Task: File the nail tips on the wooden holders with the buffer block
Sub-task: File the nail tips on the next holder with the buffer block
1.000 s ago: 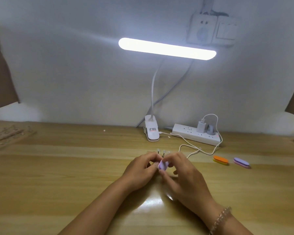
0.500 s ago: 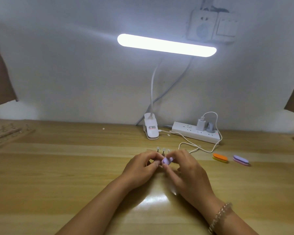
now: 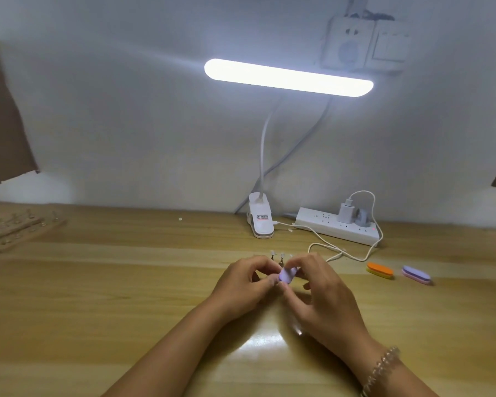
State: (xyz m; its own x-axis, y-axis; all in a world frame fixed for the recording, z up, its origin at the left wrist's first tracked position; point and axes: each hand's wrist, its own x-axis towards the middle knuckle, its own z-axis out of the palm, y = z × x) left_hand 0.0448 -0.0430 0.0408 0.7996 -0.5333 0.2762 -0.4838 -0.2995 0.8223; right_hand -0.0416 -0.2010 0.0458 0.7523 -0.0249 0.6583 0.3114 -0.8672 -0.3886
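Buffer block (image 3: 287, 275), small and lilac, is sitting pinched between the two hands at the middle of the table (image 3: 98, 296), just above its surface.

At the far left edge, wooden holders (image 3: 15, 230) are lying flat, blurred, well apart from the hands, with a wide stretch of bare wood lying between them.

The left hand (image 3: 246, 282) is curling its fingers inward, its fingertips drawing together right beside the block's left end; whether they are pinching something there is hidden.

Just behind the hands, two nail tips (image 3: 282, 254) are standing up on thin stems, their base hidden by the fingers.

The right hand (image 3: 321, 299) is clamping the block between thumb and forefinger, its other fingers bending loosely beneath; a bracelet (image 3: 381, 368) is circling its wrist.

Farther back, a lamp clip (image 3: 260, 222) and a power strip (image 3: 338, 229) are lying along the wall, and a white cable (image 3: 341, 253) is looping forward to near the right hand's knuckles.

To the right, an orange buffer (image 3: 380, 270) and a purple buffer (image 3: 415, 275) are lying side by side, apart from each other and from the hand, with open wood running on toward the right edge.
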